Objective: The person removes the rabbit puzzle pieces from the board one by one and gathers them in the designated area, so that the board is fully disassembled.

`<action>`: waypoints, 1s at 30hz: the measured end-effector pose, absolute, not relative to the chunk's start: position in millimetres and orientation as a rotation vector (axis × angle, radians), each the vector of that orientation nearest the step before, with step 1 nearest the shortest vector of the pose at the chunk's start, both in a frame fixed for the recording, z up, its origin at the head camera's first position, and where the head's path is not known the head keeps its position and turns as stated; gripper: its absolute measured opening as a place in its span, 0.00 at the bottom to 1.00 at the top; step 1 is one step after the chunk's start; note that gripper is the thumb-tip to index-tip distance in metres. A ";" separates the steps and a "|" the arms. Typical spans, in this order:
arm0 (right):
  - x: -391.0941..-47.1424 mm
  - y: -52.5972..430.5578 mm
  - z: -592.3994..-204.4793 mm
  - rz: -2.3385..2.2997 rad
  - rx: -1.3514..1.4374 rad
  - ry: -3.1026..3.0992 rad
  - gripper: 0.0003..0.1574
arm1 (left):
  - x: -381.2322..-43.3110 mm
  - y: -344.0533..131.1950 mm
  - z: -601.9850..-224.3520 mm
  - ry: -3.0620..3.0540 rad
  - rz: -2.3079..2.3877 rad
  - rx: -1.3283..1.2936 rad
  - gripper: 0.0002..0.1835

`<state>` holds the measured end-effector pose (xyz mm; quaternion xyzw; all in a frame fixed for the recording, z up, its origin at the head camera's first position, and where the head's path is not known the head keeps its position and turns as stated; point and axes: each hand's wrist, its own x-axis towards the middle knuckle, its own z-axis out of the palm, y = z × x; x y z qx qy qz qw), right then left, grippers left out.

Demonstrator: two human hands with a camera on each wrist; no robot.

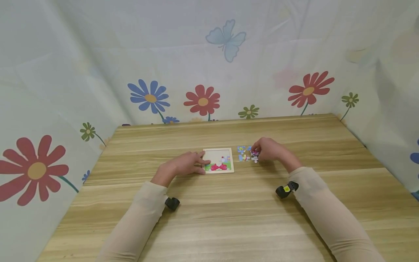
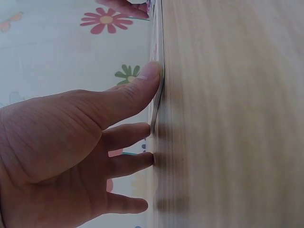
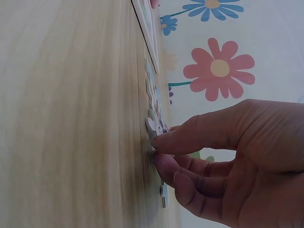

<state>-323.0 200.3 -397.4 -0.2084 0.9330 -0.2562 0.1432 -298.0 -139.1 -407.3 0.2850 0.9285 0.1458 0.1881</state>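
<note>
A jigsaw board [image 1: 218, 150] with a pale wooden rim lies flat on the table; pieces with red flowers and green fill its lower part. My left hand [image 1: 187, 163] rests on its left side, fingers spread and fairly straight. In the left wrist view the thumb [image 2: 151, 71] touches the board's edge. To the right of the board lie several loose puzzle pieces [image 1: 243, 158], blue, yellow and white. My right hand [image 1: 267, 149] pinches a pink-and-white puzzle piece [image 1: 254, 153] between thumb and fingers, low over the others. Its underside is partly hidden.
The wood-grain table [image 1: 222, 211] reaches back to a white curtain [image 1: 183, 58] printed with flowers and a butterfly. Small black cameras [image 1: 172, 203] hang at both wrists, close above the tabletop.
</note>
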 end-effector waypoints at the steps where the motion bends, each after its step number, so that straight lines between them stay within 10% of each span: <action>1: -322.9 199.7 -397.4 -0.732 -0.606 2.692 0.31 | -298.1 -139.3 -407.4 2.613 0.413 0.802 0.29; 30: -310.7 118.9 -399.4 -0.702 -0.853 2.721 0.20 | -299.7 -140.6 -409.0 2.607 0.416 0.813 0.28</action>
